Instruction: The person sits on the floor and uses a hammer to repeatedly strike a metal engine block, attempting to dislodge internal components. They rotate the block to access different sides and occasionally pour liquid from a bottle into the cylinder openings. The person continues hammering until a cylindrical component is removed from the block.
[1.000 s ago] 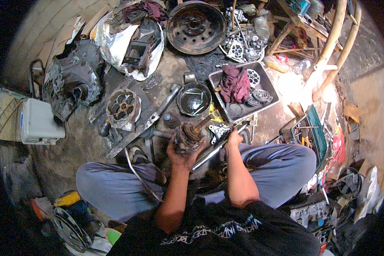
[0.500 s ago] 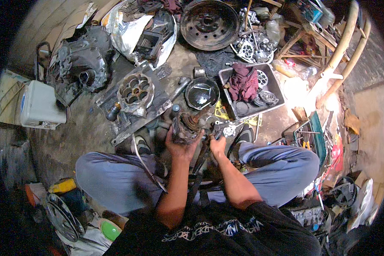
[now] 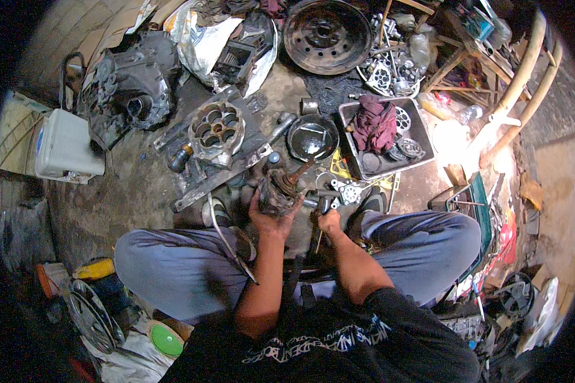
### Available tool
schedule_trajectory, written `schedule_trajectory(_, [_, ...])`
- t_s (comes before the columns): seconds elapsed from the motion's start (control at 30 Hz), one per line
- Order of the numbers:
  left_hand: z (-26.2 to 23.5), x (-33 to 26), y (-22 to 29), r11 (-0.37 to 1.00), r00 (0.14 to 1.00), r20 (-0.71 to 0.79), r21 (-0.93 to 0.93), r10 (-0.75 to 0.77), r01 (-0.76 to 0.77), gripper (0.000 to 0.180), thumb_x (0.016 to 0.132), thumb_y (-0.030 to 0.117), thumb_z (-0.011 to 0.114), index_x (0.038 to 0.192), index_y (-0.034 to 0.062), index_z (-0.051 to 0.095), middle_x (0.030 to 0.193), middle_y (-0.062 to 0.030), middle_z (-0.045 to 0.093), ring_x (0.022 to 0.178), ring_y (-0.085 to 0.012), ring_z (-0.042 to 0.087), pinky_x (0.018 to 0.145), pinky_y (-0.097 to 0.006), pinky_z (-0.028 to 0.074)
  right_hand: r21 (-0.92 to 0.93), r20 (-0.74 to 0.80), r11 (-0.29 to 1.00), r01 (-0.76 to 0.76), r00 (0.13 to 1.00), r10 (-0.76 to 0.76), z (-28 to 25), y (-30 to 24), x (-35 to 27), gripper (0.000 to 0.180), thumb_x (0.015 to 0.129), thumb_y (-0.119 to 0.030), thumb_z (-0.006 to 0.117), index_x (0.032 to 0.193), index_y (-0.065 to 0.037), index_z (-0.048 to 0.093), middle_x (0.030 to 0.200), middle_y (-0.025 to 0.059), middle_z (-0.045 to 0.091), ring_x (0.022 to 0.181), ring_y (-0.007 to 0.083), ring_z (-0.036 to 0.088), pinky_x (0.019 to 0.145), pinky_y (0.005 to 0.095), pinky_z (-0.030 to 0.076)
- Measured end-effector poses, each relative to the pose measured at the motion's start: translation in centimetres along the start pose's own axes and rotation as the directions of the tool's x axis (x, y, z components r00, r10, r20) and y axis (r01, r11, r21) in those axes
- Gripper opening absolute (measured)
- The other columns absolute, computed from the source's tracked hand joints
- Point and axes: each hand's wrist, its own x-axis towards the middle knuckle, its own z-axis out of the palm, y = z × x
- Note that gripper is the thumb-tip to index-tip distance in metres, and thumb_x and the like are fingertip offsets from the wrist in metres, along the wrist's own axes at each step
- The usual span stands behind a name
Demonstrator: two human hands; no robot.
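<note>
My left hand (image 3: 273,219) is closed around a greasy, rusty metal part (image 3: 276,191), with a rust-brown shaft sticking up toward the far right. Beside it, my right hand (image 3: 329,221) grips a hammer (image 3: 326,194) close below its head. The hammer's dark metal head lies near the right side of the part; whether they touch I cannot tell. Just beyond my hands stands a round black pan (image 3: 313,155) of dark liquid. A cast metal housing (image 3: 216,132) with a ring of round holes rests on a flat metal plate (image 3: 201,185) at the far left.
Right of the pan, a grey tray (image 3: 345,121) holds a maroon cloth (image 3: 372,124) and metal parts. A wheel rim (image 3: 294,57) lies at the back; a large gearbox casing (image 3: 112,86) is far left, near a white box (image 3: 69,150). A green toolbox (image 3: 479,198) stands right.
My right hand has turned the hammer, so its head now shows clearly beside the part. The left hand still holds the part. The whole view has shifted slightly.
</note>
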Motion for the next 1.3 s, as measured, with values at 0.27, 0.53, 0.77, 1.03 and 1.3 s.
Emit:
schedule_trajectory(0.27, [-0.5,0.0,-0.1,0.999,1.000,0.024,0.036,0.006,-0.007,0.062,0.090,0.048,0.048,0.145,0.0198,0.050,0.149,-0.0075,0.050,0.138,-0.0348,0.045,0.109,-0.070,0.028,-0.076,0.168,0.997,0.014,0.986,0.000,3.7,4.2,0.9,0.043,0.074,-0.038,0.075,0.084,0.001,0.062,0.079,0.0259,0.067,0.077,0.0433,0.069,0.070,0.0530,0.055])
schedule_trajectory(0.53, [-1.5,0.1,0.3,1.000,0.999,0.039,-0.016,0.003,-0.002,0.063,0.090,0.047,0.049,0.146,0.0192,0.049,0.149,-0.0077,0.051,0.137,-0.0338,0.045,0.110,-0.070,0.028,-0.103,0.304,0.920,-0.379,0.869,0.392,-6.0,-8.0,0.0,0.051,0.077,-0.032,0.071,0.110,0.007,0.066,0.112,0.0287,0.068,0.109,0.0427,0.066,0.092,0.0492,0.053])
schedule_trajectory(0.77, [-1.6,0.9,-1.0,0.994,0.986,0.131,-0.015,-0.107,0.110,0.064,0.089,0.049,0.048,0.145,0.0190,0.050,0.150,-0.0083,0.050,0.137,-0.0351,0.046,0.108,-0.071,0.030,0.659,0.161,0.718,-0.222,0.975,0.154,-11.8,-14.9,3.3,0.070,0.094,-0.048,0.064,0.132,0.011,0.056,0.132,0.0276,0.061,0.129,0.0339,0.056,0.110,0.0391,0.039])
schedule_trajectory(1.03, [0.0,0.7,-3.1,0.990,0.992,0.027,0.073,-0.126,0.124,0.064,0.090,0.053,0.045,0.144,0.0193,0.051,0.148,-0.0099,0.052,0.137,-0.0348,0.047,0.108,-0.069,0.032,0.801,0.128,0.595,-0.070,0.990,-0.056,-15.2,-13.8,3.7,0.057,0.096,-0.035,0.065,0.130,0.012,0.058,0.135,0.0242,0.060,0.125,0.0290,0.056,0.110,0.0377,0.039])
schedule_trajectory(1.3, [0.0,1.8,-4.0,0.976,0.972,0.098,0.054,-0.215,0.211,0.065,0.095,0.055,0.037,0.146,0.0162,0.048,0.151,-0.0125,0.047,0.141,-0.0367,0.041,0.112,-0.067,0.029,0.641,-0.077,0.756,0.134,0.991,-0.110,-20.0,-18.0,3.0,0.048,0.087,-0.027,0.077,0.109,0.013,0.066,0.102,0.0242,0.073,0.097,0.0275,0.068,0.092,0.0363,0.049])
